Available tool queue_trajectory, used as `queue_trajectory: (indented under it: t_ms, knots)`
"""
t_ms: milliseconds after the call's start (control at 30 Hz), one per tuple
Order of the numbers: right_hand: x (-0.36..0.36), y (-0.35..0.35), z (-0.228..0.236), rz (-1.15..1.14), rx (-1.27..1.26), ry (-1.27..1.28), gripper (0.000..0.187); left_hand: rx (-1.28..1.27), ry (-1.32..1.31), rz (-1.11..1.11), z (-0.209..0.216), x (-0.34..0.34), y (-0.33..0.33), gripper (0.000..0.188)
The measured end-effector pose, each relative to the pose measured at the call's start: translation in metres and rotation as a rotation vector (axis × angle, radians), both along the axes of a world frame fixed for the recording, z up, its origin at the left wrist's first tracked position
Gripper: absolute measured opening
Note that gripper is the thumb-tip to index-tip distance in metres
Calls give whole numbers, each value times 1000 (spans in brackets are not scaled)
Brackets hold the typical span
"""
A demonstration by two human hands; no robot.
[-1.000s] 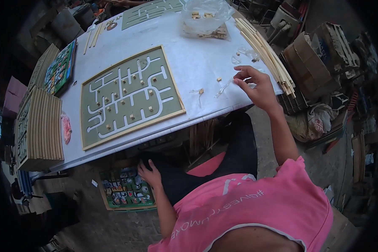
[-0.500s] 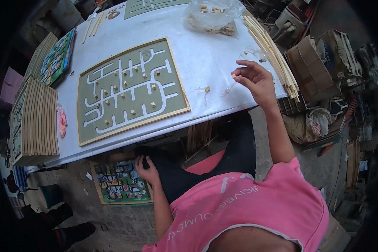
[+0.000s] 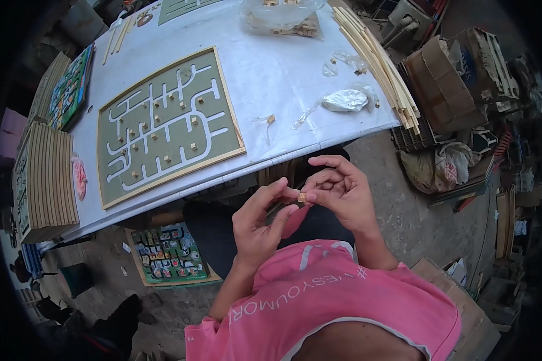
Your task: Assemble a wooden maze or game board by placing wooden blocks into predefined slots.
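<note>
The right hand [image 3: 348,195] pinches a block [image 3: 302,197] near the table [image 3: 271,78]; the left hand [image 3: 256,225], loosely spread, should steady it lightly.

1. White-topped table [image 3: 241,78], bearing items 2–8.
2. Wood-framed grooved board [image 3: 170,136], flat, left of centre.
3. Stack of framed boards [image 3: 47,180], near left.
4. Pink bundle [image 3: 79,178], between items 2 and 3.
5. Second grooved board [image 3: 183,7], far edge.
6. Clear plastic bag [image 3: 286,23] containing wooden blocks, far right.
7. Long wooden strips [image 3: 374,67], along right edge.
8. White plastic packet [image 3: 345,100], near right.
</note>
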State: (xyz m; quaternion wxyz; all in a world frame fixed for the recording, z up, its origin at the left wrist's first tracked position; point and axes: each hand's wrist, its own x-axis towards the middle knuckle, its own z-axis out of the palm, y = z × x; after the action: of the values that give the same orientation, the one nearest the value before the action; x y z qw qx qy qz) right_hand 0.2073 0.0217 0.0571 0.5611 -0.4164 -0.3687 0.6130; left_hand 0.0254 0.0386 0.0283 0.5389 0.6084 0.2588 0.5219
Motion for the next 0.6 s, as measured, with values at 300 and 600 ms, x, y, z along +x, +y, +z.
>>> queue_trajectory:
  t_ms: [300, 600]
  knots:
    - [14, 13, 4, 171, -17, 1, 47, -254, -109, 38, 7, 14, 0, 63]
    - [86, 115, -20, -149, 599, -1278, 37, -425, -357, 97, 1, 8, 7, 72]
